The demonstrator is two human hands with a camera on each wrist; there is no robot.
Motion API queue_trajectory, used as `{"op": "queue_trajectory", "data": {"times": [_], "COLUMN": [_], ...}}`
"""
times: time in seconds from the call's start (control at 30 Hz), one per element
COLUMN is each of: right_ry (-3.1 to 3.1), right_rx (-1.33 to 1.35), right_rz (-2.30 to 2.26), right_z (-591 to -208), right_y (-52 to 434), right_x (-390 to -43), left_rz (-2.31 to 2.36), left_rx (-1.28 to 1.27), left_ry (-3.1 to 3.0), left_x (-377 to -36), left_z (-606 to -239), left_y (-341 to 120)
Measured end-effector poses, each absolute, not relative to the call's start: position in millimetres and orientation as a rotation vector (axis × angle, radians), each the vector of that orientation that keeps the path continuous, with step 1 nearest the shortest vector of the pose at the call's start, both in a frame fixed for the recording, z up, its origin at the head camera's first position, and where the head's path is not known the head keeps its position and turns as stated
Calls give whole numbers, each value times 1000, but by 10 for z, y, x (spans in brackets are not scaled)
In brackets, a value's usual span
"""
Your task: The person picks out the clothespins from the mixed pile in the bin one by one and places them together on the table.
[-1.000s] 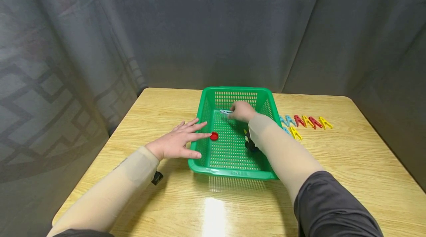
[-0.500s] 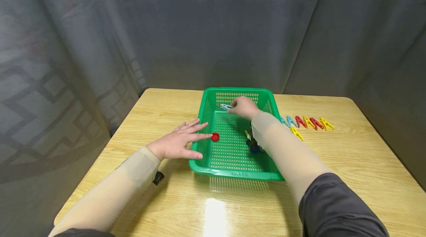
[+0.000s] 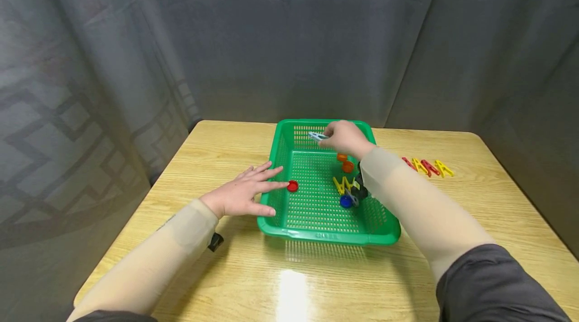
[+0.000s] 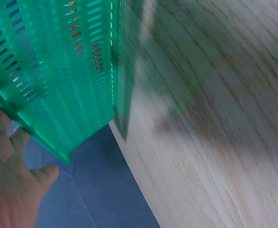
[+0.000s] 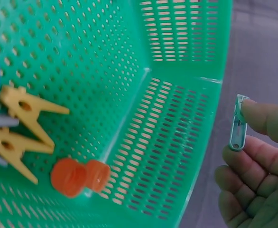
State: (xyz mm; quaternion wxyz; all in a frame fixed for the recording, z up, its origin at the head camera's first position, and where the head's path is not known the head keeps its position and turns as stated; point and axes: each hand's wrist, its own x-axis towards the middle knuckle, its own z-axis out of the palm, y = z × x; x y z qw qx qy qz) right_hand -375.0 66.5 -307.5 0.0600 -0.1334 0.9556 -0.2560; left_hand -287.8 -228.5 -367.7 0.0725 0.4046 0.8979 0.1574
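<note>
My right hand (image 3: 347, 137) pinches a light blue clothespin (image 3: 317, 136) between thumb and fingertips, raised over the far end of the green basket (image 3: 325, 236). The right wrist view shows this clothespin (image 5: 238, 124) edge-on, outside the basket rim. My left hand (image 3: 242, 194) lies with fingers spread over the basket's left rim, the index fingertip overlapping a red bottle cap (image 3: 292, 186) in the head view. Inside the basket are two orange caps (image 5: 69, 177), yellow clothespins (image 5: 27, 107), a blue cap (image 3: 346, 201) and a grey clothespin (image 3: 353, 197).
Red and yellow clothespins (image 3: 419, 166) lie in a row on the wooden table (image 3: 488, 211), right of the basket; my right forearm covers part of that area. A dark grey curtain (image 3: 289, 50) hangs behind the table and along its sides.
My right hand has lifted the light blue clothespin off the basket floor and moved up and right, uncovering the caps and clothespins below. The left hand has stayed in place.
</note>
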Motion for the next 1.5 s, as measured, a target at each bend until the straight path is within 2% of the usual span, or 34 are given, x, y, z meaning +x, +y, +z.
{"op": "queue_trajectory", "data": {"times": [0.43, 0.8, 1.5], "right_ry": [2969, 3031, 3023], "right_rx": [-407, -262, 39], "right_rz": [-810, -871, -866], "right_z": [-2870, -2793, -3364], "right_y": [1051, 1552, 2378], "right_x": [-3577, -3413, -3205], "left_rz": [481, 483, 480], "left_rx": [1213, 1220, 1196], "left_ry": [2702, 2702, 2695], "left_x": [-2876, -2863, -2866], "left_z": [-3685, -3678, -3676], "left_y": [-2287, -2264, -2259]}}
